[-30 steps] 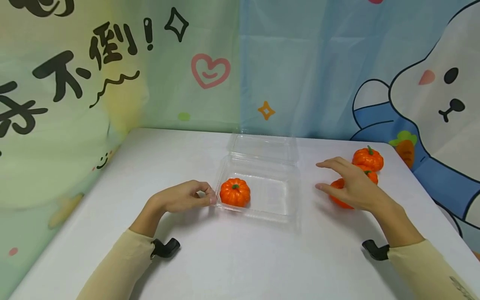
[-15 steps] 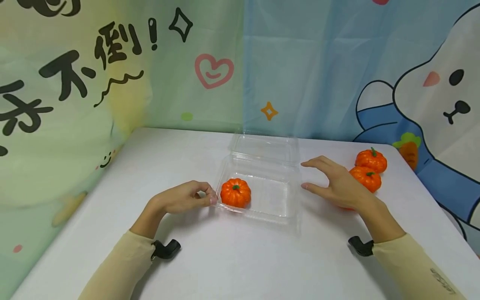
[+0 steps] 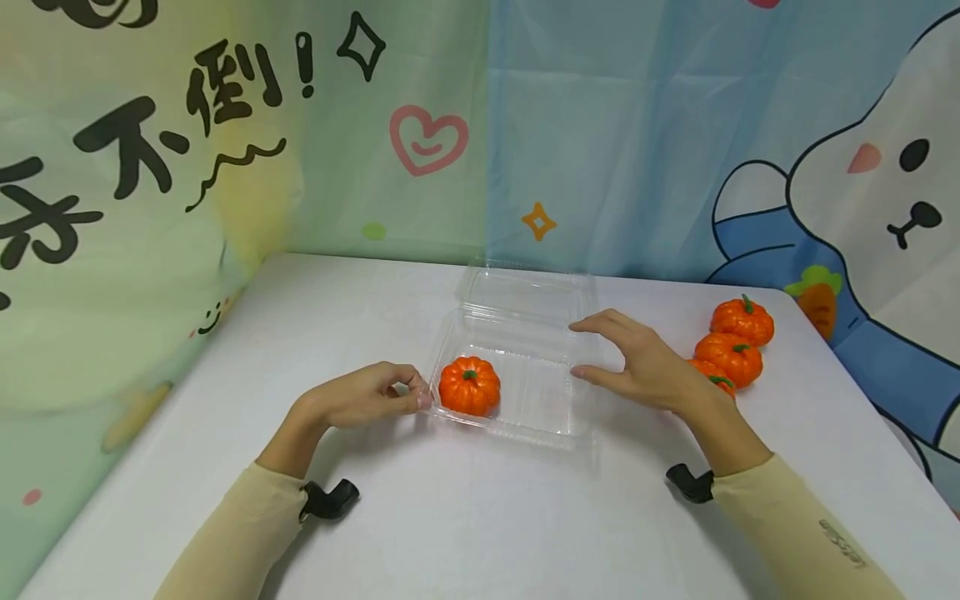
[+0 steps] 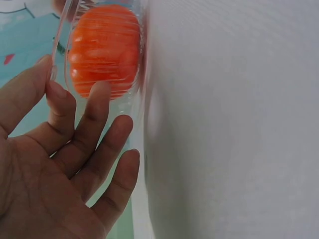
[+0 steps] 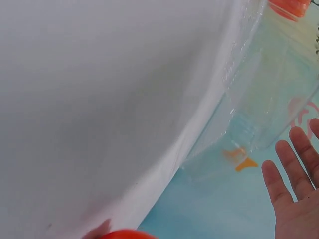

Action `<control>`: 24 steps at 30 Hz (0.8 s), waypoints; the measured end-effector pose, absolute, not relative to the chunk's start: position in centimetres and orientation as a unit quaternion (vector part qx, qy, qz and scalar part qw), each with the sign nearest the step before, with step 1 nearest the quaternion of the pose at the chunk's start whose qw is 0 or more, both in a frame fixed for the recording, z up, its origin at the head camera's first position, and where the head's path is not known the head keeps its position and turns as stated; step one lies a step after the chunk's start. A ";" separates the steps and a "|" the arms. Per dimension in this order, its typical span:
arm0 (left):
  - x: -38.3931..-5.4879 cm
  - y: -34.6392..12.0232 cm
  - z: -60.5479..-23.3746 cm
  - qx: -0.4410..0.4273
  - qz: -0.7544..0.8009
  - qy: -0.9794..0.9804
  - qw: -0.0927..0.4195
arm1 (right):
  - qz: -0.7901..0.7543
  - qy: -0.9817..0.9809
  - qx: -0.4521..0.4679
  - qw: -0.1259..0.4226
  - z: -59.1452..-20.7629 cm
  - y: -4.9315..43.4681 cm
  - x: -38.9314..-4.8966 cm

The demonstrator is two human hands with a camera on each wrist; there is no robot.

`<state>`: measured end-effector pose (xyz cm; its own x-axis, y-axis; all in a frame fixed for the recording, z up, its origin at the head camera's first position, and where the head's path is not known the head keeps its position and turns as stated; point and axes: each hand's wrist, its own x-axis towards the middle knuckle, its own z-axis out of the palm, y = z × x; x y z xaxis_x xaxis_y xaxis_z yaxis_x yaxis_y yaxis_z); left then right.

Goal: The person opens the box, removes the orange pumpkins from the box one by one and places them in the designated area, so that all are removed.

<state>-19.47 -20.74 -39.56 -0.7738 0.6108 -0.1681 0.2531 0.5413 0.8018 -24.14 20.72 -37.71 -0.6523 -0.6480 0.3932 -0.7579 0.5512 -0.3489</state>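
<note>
A clear plastic clamshell box lies with its lid folded back. One small orange pumpkin sits in its left side, seen through the ribbed wall in the left wrist view. My left hand pinches the box's near left rim between thumb and index finger; the other fingers spread loosely beneath. At the box's right side, my right hand hovers with nothing in it, thumb and fingers apart. Its straight fingers appear beside the clear plastic in the right wrist view.
Beyond my right hand, a row of pumpkins runs along the table's right side: a far one, a middle one and a near one, partly hidden by my wrist. A printed cloth hangs behind the white table.
My right hand has moved left, from over the pumpkins to the box's right side, uncovering more of the row. The left hand keeps its pinch on the rim.
</note>
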 end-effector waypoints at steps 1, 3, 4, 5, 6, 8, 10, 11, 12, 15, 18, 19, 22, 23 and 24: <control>-19.5 -20.8 -39.6 0.254 0.406 0.850 0.221 | 0.251 -0.872 0.405 0.109 -37.7 20.5 -24.2; -19.5 -20.8 -39.6 0.256 0.406 0.849 0.220 | 0.254 -0.868 0.413 0.106 -37.7 20.0 -24.3; -19.5 -20.9 -39.6 0.257 0.406 0.849 0.220 | 0.256 -0.867 0.415 0.105 -37.7 19.8 -24.4; -19.5 -20.9 -39.6 0.258 0.406 0.849 0.220 | 0.257 -0.866 0.418 0.102 -37.7 19.5 -24.4; -19.5 -20.9 -39.6 0.259 0.406 0.848 0.220 | 0.259 -0.864 0.420 0.099 -37.7 19.3 -24.4; -19.6 -20.9 -39.6 0.262 0.408 0.846 0.221 | 0.263 -0.862 0.423 0.093 -37.6 18.9 -24.5; -19.6 -20.9 -39.5 0.264 0.410 0.844 0.224 | 0.268 -0.860 0.425 0.086 -37.6 18.5 -24.5; -19.6 -20.9 -39.5 0.264 0.410 0.843 0.224 | 0.270 -0.859 0.426 0.083 -37.6 18.2 -24.5; -19.6 -20.9 -39.5 0.265 0.411 0.842 0.226 | 0.272 -0.859 0.427 0.079 -37.6 18.0 -24.6; -19.5 -21.0 -39.4 0.266 0.416 0.839 0.231 | 0.277 -0.856 0.431 0.068 -37.6 17.2 -24.6; -19.5 -21.1 -39.4 0.263 0.417 0.838 0.234 | 0.281 -0.854 0.434 0.058 -37.6 16.3 -24.7; -19.4 -21.1 -39.4 0.260 0.417 0.838 0.235 | 0.281 -0.854 0.435 0.055 -37.5 16.0 -24.7; -19.4 -21.2 -39.5 0.257 0.417 0.840 0.235 | 0.283 -0.851 0.440 0.043 -37.2 15.1 -24.7; -19.3 -21.2 -39.5 0.255 0.416 0.840 0.235 | 0.284 -0.850 0.442 0.038 -37.1 14.8 -24.7; -19.3 -21.3 -39.5 0.255 0.418 0.840 0.236 | 0.285 -0.849 0.445 0.033 -37.1 14.5 -24.8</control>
<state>-19.32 -21.26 -39.45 -0.7591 0.6248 -0.1826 0.2314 0.5212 0.8215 -24.78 14.49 -37.09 -0.6025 -0.7355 0.3100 -0.7734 0.4422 -0.4542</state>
